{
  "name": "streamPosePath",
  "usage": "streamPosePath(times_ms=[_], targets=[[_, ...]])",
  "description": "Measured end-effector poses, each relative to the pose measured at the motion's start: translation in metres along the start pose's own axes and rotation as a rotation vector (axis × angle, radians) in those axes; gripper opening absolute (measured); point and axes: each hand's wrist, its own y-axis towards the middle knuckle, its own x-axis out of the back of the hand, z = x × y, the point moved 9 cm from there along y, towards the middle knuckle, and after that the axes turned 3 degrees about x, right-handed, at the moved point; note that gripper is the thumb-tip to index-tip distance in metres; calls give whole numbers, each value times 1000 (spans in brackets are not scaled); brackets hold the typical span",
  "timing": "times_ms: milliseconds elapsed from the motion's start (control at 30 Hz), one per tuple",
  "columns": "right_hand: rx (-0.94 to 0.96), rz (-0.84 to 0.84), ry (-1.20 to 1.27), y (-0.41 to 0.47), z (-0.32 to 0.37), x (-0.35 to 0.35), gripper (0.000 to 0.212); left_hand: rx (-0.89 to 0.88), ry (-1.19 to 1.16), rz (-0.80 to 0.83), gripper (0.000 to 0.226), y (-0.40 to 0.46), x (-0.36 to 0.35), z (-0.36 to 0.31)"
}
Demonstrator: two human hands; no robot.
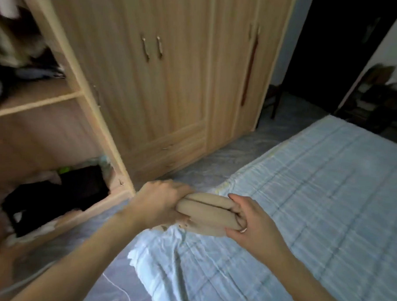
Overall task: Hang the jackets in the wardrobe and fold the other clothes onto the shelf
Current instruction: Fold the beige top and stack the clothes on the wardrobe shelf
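A folded beige garment hangs in the air above the near corner of the bed, held at both ends. My left hand grips its left end, fingers curled over the top. My right hand grips its right end, thumb on top and a ring on one finger. The open wardrobe section stands to the left, with a wooden shelf carrying blurred clothes and a dark pile of clothes at the bottom.
A bed with a pale blue quilt fills the right side. The closed wardrobe doors stand ahead. A strip of patterned floor runs between bed and wardrobe. A dark doorway opens at the back right.
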Motion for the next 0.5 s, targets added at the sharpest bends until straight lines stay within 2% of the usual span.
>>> streamPosePath(times_ms=[133,233,367,500], targets=[[185,4,20,42,80,-4,74,213,5,-154,52,-63,50,55],[301,-11,92,67,140,-15,75,353,-3,-269,52,-109,88,93],[437,11,167,90,223,-45,72,511,36,-326,61,-178,113,152],[551,93,197,108,301,-93,65,622,63,-397,56,-249,131,203]])
